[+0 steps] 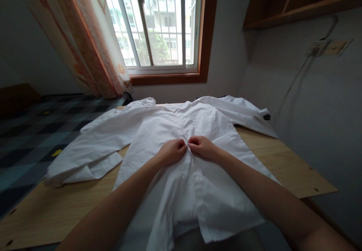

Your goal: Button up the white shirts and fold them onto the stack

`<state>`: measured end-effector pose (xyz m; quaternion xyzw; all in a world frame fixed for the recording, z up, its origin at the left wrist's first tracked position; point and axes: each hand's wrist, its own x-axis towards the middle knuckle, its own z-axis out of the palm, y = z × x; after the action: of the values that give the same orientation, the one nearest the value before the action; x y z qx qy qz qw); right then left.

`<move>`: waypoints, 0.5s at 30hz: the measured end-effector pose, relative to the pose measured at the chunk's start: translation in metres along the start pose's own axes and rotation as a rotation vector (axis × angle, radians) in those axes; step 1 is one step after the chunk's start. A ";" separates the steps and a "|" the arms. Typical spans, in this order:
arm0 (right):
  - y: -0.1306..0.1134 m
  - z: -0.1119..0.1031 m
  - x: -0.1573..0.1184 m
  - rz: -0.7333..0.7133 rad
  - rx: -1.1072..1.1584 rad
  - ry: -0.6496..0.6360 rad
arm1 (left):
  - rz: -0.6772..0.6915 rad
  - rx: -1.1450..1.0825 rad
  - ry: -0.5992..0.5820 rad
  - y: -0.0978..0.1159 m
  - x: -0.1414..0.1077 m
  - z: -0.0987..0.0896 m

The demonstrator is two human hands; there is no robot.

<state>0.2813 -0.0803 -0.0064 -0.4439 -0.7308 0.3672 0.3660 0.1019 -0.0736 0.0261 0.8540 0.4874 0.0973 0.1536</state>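
A white long-sleeved shirt (209, 120) lies front up on a wooden board, its collar toward the window and both sleeves spread to the sides. My left hand (174, 150) pinches the shirt's front edge at the middle. Right beside it, my right hand (204, 147) grips the opposite front edge, with fingertips almost touching the left ones. Whether a button sits between the fingers is hidden. Below the hands the two front panels hang apart, and the hem drops over the board's near edge.
The wooden board (291, 164) shows on both sides of the shirt. A bed with a dark checked cover (34, 130) is at the left. Behind are a window (166, 24) and a patterned curtain (93, 36). A shelf (305, 11) and a wall socket (318, 48) are at the right.
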 end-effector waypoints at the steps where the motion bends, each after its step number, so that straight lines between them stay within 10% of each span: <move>1: 0.002 0.001 -0.001 0.027 0.015 -0.008 | 0.003 -0.008 -0.003 -0.001 0.000 0.000; 15: 0.001 0.002 -0.005 0.040 0.000 -0.039 | -0.018 -0.398 -0.049 -0.011 0.000 -0.003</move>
<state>0.2818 -0.0853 -0.0089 -0.4513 -0.7289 0.3831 0.3440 0.0917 -0.0680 0.0252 0.8047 0.4621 0.1696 0.3319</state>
